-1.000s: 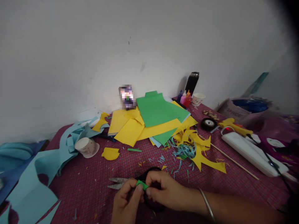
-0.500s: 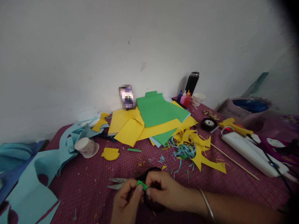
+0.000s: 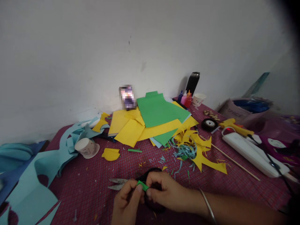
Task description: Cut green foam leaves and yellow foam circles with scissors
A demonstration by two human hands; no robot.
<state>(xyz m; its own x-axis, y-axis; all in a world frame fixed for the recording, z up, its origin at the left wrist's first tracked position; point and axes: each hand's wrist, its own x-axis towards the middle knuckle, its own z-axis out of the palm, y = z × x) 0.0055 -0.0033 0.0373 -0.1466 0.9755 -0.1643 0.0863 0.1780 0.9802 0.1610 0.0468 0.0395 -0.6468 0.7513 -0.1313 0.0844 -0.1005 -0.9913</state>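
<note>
Between my two hands, at the front of the table, is a small green paper strip (image 3: 142,186). My left hand (image 3: 128,200) pinches its left end between thumb and fingertip. The right end is pinched by my right hand (image 3: 165,190), whose wrist wears a bangle. Scissors (image 3: 118,184) lie on the cloth just behind my hands, blades pointing left and black handles partly hidden under my fingers. Beyond them are a yellow paper cutout (image 3: 111,154) and a narrow green strip (image 3: 134,151).
Green sheets (image 3: 157,109) and yellow sheets (image 3: 130,132) pile at the back. Yellow scraps (image 3: 199,150) and blue shreds (image 3: 186,151) lie right of centre. A paper cup (image 3: 84,147) and blue paper (image 3: 35,187) are left. A glue gun (image 3: 236,127) and white power strip (image 3: 254,154) are right.
Almost nothing differs. Both hands keep their pinch on the green paper strip, with only a tiny shift of the left thumb.
</note>
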